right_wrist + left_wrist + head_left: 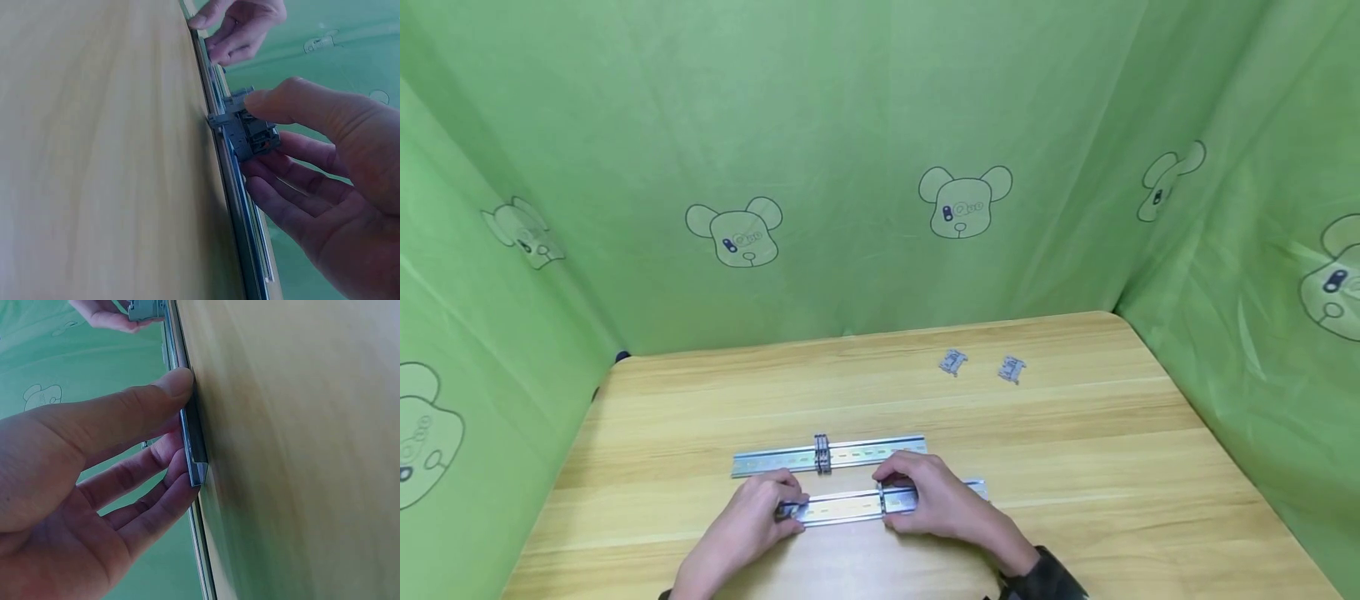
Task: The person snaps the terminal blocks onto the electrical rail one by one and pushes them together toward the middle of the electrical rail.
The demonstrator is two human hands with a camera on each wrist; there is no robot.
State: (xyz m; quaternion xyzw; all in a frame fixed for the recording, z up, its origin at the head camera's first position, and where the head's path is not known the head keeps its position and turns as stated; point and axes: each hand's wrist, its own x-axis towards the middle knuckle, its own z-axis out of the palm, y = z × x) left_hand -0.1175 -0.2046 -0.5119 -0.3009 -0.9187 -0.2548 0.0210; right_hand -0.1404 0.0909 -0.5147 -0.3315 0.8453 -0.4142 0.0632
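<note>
A slotted metal DIN rail (838, 508) lies across the table in front of me. My left hand (751, 515) pinches its left end, thumb on the near edge and fingers on the far edge; the rail's cut end (197, 459) shows in the left wrist view. Further right along this rail, my right hand (936, 502) grips a thin grey terminal block (247, 128) between thumb and fingers. The block stands upright across the rail, its foot at the rail's near edge in the right wrist view.
Behind lies a second DIN rail (868, 452) with several grey terminal blocks (822, 454) grouped near its middle. Two loose terminal blocks, one on the left (952, 362) and one on the right (1012, 369), lie toward the table's back. Green curtains (850, 275) surround the wooden table (1075, 450).
</note>
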